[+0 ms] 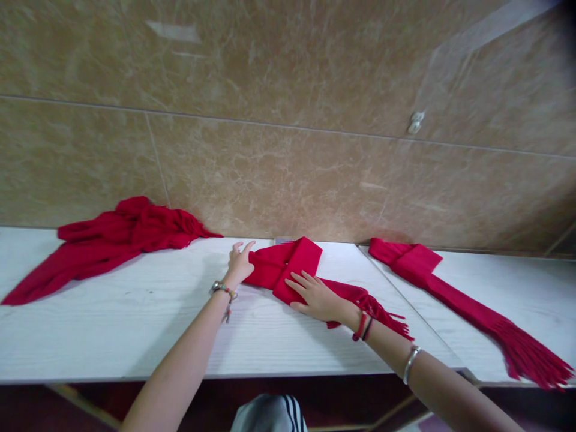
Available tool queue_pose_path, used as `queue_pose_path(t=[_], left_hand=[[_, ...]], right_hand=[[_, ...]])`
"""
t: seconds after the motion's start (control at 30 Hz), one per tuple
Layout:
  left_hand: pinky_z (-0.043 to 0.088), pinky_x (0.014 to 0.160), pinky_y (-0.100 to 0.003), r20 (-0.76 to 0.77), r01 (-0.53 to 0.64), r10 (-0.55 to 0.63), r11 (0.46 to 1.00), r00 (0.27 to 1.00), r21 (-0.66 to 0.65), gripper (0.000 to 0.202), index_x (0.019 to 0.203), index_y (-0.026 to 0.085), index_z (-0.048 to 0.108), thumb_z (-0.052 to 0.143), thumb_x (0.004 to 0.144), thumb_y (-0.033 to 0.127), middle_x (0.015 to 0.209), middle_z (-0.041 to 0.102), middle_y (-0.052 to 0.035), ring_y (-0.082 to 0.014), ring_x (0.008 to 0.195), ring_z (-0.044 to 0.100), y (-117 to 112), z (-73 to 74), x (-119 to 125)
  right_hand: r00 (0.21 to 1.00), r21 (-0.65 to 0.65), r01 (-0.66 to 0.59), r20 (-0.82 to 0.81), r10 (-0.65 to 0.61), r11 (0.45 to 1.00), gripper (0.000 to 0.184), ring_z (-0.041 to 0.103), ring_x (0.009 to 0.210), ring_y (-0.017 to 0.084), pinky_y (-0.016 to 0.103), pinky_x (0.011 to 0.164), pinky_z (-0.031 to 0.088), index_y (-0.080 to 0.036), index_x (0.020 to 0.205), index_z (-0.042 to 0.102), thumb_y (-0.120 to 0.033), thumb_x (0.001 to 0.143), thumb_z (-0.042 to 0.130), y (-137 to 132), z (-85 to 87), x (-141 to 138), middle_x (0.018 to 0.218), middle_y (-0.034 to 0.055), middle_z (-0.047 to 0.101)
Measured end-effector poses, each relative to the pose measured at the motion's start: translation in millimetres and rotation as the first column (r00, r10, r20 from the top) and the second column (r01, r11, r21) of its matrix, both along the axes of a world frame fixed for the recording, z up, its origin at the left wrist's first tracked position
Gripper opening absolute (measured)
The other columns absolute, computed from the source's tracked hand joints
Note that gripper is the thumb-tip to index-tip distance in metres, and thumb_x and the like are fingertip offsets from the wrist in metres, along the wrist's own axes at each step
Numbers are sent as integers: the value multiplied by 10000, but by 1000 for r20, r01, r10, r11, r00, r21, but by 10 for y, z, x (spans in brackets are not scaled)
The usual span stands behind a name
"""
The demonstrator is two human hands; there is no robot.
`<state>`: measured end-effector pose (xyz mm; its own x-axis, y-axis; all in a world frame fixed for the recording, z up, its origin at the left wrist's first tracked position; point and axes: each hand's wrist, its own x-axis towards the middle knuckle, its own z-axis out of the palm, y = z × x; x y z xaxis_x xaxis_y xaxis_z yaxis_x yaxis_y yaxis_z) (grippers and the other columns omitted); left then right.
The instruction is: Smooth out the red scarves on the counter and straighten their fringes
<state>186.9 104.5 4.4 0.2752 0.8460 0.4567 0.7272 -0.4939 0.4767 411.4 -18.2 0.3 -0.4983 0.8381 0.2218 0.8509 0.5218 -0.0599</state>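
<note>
Two bare forearms run in from the bottom edge of the frame, one from the lower left and one from the lower right, uncovered as far as the picture shows. At the wrist of the left hand (240, 264), just left of centre, sits a beaded bracelet (223, 290) of small mixed-colour beads, with a short charm strand (228, 313) hanging from it. The right hand (317, 297), near the centre, has two thin bands side by side at its wrist: a red bangle (359, 327) and a dark band (368, 329). Further along that forearm, towards the lower right, lies a plain silver bangle (410, 363). At the bottom centre shows a grey garment (269, 414) with dark stripes.
</note>
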Motion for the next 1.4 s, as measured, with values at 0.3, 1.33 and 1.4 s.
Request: queue_pose_path(t=[0.3, 1.33, 1.4], left_hand=[[279, 979, -396, -326, 315, -264, 942, 908, 113, 297, 1121, 203, 563, 420, 878, 295, 1047, 612, -54, -183, 1009, 517, -219, -55, 322], [277, 1033, -368, -463, 492, -425, 870, 778, 29, 380, 1208, 249, 510, 485, 829, 259, 1340, 421, -63, -214, 1237, 368, -368, 126, 224], [358, 972, -328, -447, 550, -495, 835, 745, -7, 406, 1250, 233, 466, 458, 844, 231, 1258, 508, -63, -185, 1137, 476, -409, 137, 269]], right_hand=[[998, 47, -36, -43, 38, 998, 359, 398, 1200, 248, 449, 960, 358, -197, 1227, 493, -184, 882, 397, 743, 258, 143, 1255, 79, 520], [993, 175, -1, 114, -19, 985, 307, 446, 1050, 239, 375, 825, 424, -125, 1087, 522, -326, 884, 410, 657, 136, 230, 1094, 138, 529], [999, 169, 45, 23, -49, 985, 414, 336, 1203, 261, 414, 880, 414, -144, 1241, 422, -323, 868, 433, 692, 65, 234, 1259, 146, 436]])
